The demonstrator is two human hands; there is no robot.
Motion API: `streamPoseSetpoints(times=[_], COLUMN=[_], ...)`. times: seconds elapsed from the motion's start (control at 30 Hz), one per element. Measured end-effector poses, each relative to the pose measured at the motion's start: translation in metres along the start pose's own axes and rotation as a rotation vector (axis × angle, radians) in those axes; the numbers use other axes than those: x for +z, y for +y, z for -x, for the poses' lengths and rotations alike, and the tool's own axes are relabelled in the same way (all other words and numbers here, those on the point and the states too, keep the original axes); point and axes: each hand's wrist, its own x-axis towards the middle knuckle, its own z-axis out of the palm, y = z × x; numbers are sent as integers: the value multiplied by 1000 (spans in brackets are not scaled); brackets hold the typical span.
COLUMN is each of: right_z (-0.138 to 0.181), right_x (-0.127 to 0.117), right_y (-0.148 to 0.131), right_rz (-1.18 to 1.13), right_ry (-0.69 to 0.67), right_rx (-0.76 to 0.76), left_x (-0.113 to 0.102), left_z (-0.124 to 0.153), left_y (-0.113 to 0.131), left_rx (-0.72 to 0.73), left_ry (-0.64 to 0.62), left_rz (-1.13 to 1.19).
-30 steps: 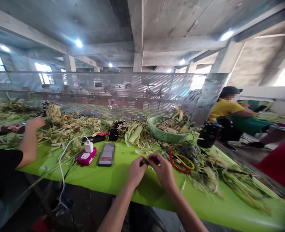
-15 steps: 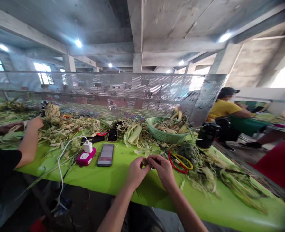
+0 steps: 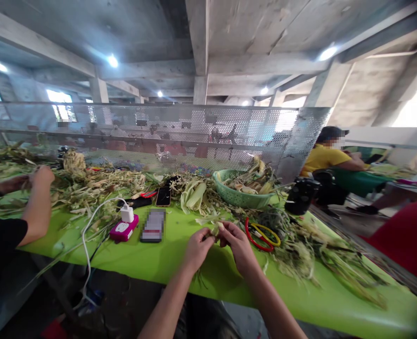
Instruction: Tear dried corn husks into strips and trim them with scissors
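A small pale-green piece of corn husk (image 3: pixel 217 229) is pinched between my two hands, above the green tabletop (image 3: pixel 152 261). My left hand (image 3: pixel 198 247) grips its lower left side with thumb and fingertips. From the other side, the thumb and fingers of my right hand (image 3: pixel 235 242) close on it. Thin dark strands hang below the left hand. Just right of my right hand lie scissors with red and yellow loop handles (image 3: pixel 263 235), their blades hidden. Loose husk strips (image 3: pixel 208 220) lie behind my fingers.
A green basket (image 3: pixel 238 197) of dried husks stands behind, near a black cylindrical object (image 3: pixel 302 195). Left are a phone (image 3: pixel 153 226) and a pink power socket (image 3: pixel 124 228) with a white cable. Husk heaps (image 3: pixel 102 183) line the back. A co-worker's arm (image 3: pixel 39 207) reaches in at left.
My fingers have shifted on the husk piece, and more of its pale surface now shows between them. The co-worker's hands at left have moved slightly left.
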Motion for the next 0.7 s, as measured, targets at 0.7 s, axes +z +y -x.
streamPoseSetpoints(times=[0.7], right_z=[3], right_x=[-3], right_y=[-3], right_rz=[107], right_ry=[-104], right_rx=[-69], left_x=[-6], left_z=[-5], left_y=[-3], left_rx=[-219], left_ry=[20], left_rz=[307])
